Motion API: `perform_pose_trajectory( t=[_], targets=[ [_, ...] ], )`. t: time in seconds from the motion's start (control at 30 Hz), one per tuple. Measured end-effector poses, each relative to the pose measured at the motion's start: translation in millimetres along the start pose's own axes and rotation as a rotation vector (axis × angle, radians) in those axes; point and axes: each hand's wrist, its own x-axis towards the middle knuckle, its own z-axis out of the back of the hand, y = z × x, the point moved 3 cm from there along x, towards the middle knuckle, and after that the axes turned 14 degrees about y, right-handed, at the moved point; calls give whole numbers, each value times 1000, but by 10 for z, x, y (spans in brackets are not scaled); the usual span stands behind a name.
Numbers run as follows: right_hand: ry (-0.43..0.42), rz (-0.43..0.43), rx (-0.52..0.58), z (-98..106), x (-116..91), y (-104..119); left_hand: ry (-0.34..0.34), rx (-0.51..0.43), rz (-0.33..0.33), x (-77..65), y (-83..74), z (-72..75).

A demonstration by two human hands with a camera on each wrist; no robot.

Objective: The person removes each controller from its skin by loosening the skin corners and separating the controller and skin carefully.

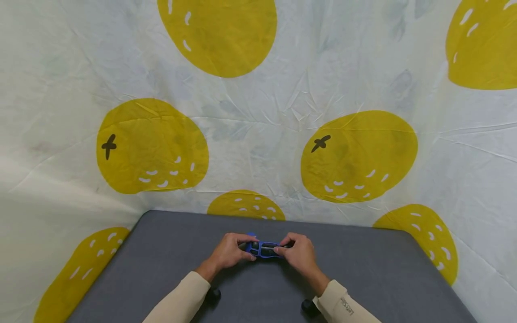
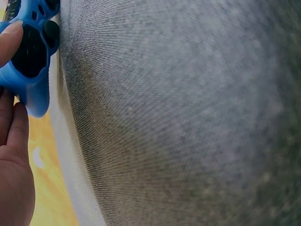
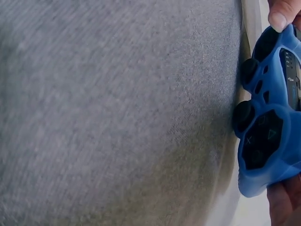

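Note:
A black game controller in a blue cover (image 1: 266,250) is held up between both hands over the grey table. My left hand (image 1: 232,251) grips its left end. In the left wrist view, the thumb lies on the front of the controller (image 2: 30,84), with fingers behind its blue grip. My right hand (image 1: 300,253) pinches the right end between thumb and fingers. The right wrist view shows the controller's two thumbsticks and its symbol buttons (image 3: 262,140). There, right-hand fingers (image 3: 281,200) touch the lower end, and the left thumb (image 3: 283,14) presses the upper end.
The grey fabric-covered table (image 1: 161,251) reaches back to a pale hanging cloth (image 1: 250,157) printed with large yellow fruit shapes. Cloth also hangs along both sides. Black wrist devices (image 1: 213,295) show below the beige sleeves.

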Motion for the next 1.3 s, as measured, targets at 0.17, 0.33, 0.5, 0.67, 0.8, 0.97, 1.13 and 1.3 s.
perform_pose_trajectory(
  t=[0.17,0.33,0.5,0.67,0.8,0.97,1.13,1.3],
  targets=[
    [-1,25,25,-6,-27,-19,4,10,1,11,2,1],
    [-9,70,-35,-3,-58,-6,10,13,0,13,-11,3],
    [26,106,-52,14,-68,-8,11,22,-3,12,-10,-8],
    [77,116,-20,19,-41,-29,7,34,-17,7,-7,-6],
    [86,64,-62,-21,-28,-17,3,18,-8,-2,25,-3],
    [37,0,-142,-81,-58,1,10,-11,-10,-11,46,-16],
    [6,17,-136,-75,-58,7,-21,77,-70,-24,8,-14],
    [2,45,-145,-57,-25,-13,-64,224,-156,-40,-42,-21]
  ],
)
